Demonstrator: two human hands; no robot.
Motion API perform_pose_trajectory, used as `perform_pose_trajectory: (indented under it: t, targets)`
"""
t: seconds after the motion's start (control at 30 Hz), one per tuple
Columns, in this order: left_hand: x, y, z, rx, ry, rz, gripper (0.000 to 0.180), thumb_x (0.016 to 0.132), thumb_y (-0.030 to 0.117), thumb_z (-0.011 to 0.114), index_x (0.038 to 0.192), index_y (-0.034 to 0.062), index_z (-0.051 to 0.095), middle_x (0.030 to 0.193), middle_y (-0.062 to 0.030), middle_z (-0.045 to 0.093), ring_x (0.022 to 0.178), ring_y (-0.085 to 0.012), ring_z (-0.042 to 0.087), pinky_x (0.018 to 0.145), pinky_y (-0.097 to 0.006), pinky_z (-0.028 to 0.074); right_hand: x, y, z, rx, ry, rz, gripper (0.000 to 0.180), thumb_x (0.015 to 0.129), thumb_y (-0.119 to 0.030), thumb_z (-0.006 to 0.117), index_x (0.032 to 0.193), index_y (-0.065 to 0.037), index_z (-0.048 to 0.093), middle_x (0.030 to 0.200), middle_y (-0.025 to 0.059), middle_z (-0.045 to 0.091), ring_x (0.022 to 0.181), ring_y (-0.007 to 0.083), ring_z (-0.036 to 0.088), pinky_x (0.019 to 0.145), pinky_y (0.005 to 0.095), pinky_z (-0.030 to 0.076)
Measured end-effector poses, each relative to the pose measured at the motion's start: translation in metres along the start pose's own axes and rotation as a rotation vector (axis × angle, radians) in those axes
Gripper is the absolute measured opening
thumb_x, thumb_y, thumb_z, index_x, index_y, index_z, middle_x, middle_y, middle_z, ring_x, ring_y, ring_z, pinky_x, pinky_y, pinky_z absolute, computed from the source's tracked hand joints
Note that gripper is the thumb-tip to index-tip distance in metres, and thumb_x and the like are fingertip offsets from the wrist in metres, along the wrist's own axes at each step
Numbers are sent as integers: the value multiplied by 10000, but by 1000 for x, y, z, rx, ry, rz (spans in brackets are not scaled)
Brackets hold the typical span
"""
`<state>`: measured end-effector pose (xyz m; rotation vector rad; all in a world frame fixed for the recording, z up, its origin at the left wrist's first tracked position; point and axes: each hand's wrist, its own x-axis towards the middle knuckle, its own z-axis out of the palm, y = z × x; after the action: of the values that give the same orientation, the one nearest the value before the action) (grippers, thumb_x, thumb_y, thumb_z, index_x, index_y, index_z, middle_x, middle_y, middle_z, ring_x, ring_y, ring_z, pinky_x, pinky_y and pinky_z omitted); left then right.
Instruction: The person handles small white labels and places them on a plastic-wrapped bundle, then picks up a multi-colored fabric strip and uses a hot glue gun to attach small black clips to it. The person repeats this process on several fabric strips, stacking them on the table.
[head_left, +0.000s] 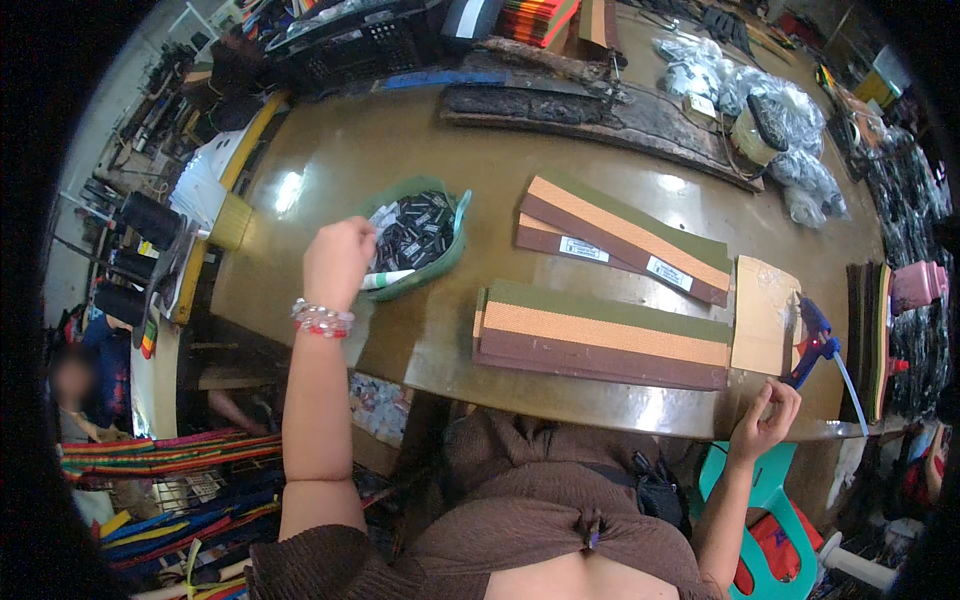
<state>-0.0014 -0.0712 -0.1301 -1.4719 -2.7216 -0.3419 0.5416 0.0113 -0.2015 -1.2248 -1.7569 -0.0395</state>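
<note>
**Left hand at the green basket, right hand by the glue gun**

Your left hand (338,262) is raised over the near rim of the green basket (452,248), fingers curled into a loose fist; you cannot tell from here whether anything is pinched inside it. A beaded bracelet (322,319) sits on that wrist. The basket rests on the brown worktop (340,160) and holds a heap of small black labels (415,232), with a white tube (388,279) lying at its near edge.

Your right hand (765,412) hovers at the worktop's near edge, thumb and forefinger brought together, holding nothing that can be made out. Just above it lies a blue glue gun (818,340), beside a flat piece of cardboard (764,312).

Between your hands lies a stack of striped fabric strips (600,335) in green, orange and brown. A second such stack (625,238) lies just beyond it, angled, with white tags on it. Clear plastic bags (770,110) lie at the far right.
</note>
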Motion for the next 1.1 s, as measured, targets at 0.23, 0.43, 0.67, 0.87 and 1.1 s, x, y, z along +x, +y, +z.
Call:
perform_pose_trajectory:
  t: [0.23,0.43,0.67,0.87,1.1]
  targets:
    - [-2,-2,-22,-850,68,104,170,897,64,602,1045,-5,650,914,-45,670,785,-100,617,686,-258,507,26,-52,14,320,28,233,38,874,-2,608,895,29,610,884,88,591,863,190,551,799,295,442]
    - [-20,67,-36,-1029,58,152,232,886,4,628,1115,-18,596,890,-49,655,808,-88,610,717,-219,495,75,-153,37,522,-426,1,107,804,-23,697,909,-13,681,891,102,668,761,173,625,683,285,506]
    - [-76,137,-39,-1525,-646,282,157,949,83,585,1076,4,538,885,-48,648,785,-87,620,707,-208,506,100,-214,61,915,-991,246,259,800,-18,740,1041,18,652,841,47,664,738,73,617,672,220,509]
    - [-90,142,-24,-1574,-705,218,185,928,81,619,1092,5,579,912,-45,652,797,-83,620,702,-213,512,91,-201,68,916,-882,432,237,831,1,701,1065,27,673,816,4,636,733,59,579,652,194,474]
    - [-92,131,-8,-1165,-482,273,123,880,71,664,984,6,672,847,-23,662,717,-39,585,642,-194,474,61,-184,68,860,-911,557,100,850,-46,707,917,6,654,786,9,653,673,50,574,597,190,454]
